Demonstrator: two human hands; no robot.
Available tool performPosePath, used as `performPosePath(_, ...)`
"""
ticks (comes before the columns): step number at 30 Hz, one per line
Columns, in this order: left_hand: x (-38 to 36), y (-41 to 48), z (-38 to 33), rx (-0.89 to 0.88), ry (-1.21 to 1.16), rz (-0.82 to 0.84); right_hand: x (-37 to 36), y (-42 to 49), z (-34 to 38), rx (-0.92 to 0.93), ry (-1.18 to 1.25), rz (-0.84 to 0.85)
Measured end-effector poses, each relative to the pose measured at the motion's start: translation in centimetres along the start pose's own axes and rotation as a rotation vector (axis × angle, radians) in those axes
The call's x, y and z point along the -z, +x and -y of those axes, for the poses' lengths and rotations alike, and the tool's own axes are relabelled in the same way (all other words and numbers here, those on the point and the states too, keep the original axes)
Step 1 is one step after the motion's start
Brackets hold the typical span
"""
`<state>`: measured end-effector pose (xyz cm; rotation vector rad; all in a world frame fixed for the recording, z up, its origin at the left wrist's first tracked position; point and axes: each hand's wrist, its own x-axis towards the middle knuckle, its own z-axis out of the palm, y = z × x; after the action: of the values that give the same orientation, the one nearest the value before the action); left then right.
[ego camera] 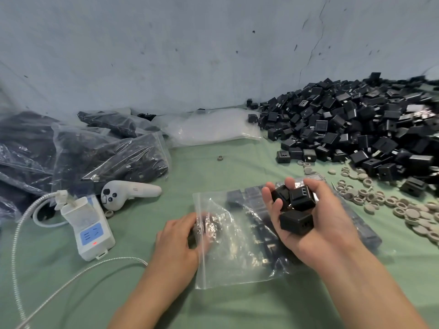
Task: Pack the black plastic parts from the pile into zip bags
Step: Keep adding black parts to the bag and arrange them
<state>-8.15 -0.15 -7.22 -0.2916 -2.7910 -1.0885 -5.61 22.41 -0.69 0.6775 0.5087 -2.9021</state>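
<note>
A clear zip bag [237, 252] lies on the green cloth in front of me, partly filled with black plastic parts at its far right end. My left hand [178, 243] grips the bag's open mouth at the left edge, fingers reaching inside. My right hand [316, 217] hovers palm-up above the bag and holds three black plastic parts [295, 207] in its curled fingers. A big pile of black plastic parts [356, 129] fills the back right of the table.
Filled zip bags [95, 153] are heaped at the left, with empty bags [211, 127] at the back. A white controller [128, 192], a white power strip [88, 229] with cable, and several grey rings and caps [403, 205] lie around. The wall is close behind.
</note>
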Motion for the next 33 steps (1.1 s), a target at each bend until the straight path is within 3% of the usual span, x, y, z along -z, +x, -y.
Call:
performPosePath(6,0.1,0.1,0.3,-0.131,0.076,0.073,0.2,-0.1,0.0,-0.003,0.004,0.008)
performPosePath(11,-0.3,0.9,0.3,-0.029,0.056,0.089,0.6,0.0,0.3,0.005,-0.014,0.003)
performPosePath(21,-1.1,3.3,-0.5,-0.158,0.325,0.081,1.1,0.8,1.9,0.037,-0.024,-0.009)
performPosePath(33,-2.0,4.1,-1.0,-0.213,0.138,0.071,0.0,2.5,1.8,-0.005,0.009,-0.004)
